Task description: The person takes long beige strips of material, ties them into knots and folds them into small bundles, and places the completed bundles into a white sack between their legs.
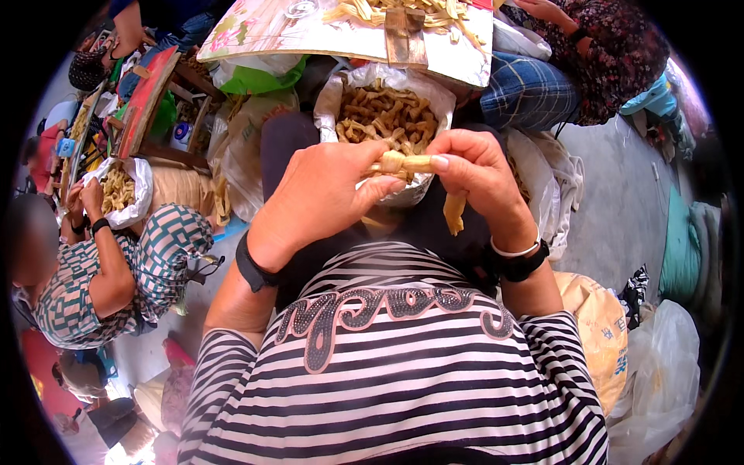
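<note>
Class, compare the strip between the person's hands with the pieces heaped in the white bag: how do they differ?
The held strip is pinched by the left hand and right hand; the heaped pieces lie in the white bag. The held strip looks paler, the heaped pieces browner. The held strip has a hanging tail; the heaped pieces look short and bunched. Both are yellowish-brown.

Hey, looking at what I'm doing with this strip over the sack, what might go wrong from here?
The strip is stretched between your left hand and right hand, so it might tear or slip if pulled too hard. If you lose hold of it, it could drop among the knotted pieces in the sack below. The wooden block reaches the board's near edge, so a bump might knock it off.
</note>
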### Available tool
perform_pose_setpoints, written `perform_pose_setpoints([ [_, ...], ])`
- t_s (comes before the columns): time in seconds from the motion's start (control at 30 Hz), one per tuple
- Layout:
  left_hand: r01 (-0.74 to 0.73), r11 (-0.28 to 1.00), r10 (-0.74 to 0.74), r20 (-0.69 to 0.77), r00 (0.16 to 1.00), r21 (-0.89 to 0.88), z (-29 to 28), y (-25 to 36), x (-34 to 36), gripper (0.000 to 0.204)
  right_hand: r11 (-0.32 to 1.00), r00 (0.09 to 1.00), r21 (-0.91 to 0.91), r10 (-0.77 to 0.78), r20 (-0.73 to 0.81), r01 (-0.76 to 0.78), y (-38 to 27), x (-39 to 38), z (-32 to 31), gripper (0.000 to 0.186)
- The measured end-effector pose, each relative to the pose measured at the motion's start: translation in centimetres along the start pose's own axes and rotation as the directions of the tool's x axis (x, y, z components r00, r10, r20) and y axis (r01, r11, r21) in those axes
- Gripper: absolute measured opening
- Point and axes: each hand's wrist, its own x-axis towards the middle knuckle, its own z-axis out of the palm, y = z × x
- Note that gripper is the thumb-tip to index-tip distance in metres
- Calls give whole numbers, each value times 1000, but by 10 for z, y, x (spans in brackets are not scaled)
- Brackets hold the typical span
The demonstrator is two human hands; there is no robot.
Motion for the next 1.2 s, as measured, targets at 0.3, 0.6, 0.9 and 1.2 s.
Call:
perform_pose_setpoints([
  [0.3, 9, 843, 152, 252, 956, -538, -18, -17, -10, 34, 987, 999, 156, 17, 48, -24, 1, -15, 0, 17],
  [0.6, 246, 610, -9, 304, 953, -753, 16, -34, -3, 40, 612, 976, 790, -186, 109, 28, 1, -2, -7, 51],
  [0.9, 319, 615, -18, 391, 920, -721, 49, -22, -2, 41, 623, 973, 769, -229, 0, 147, 6, -5, -25, 50],
  [1.2, 169, 848, 108, 477, 872, -502, 72, -3, -2, 35, 965, 865, 47, -210, -456, 259, -6, 3, -11, 22],
])
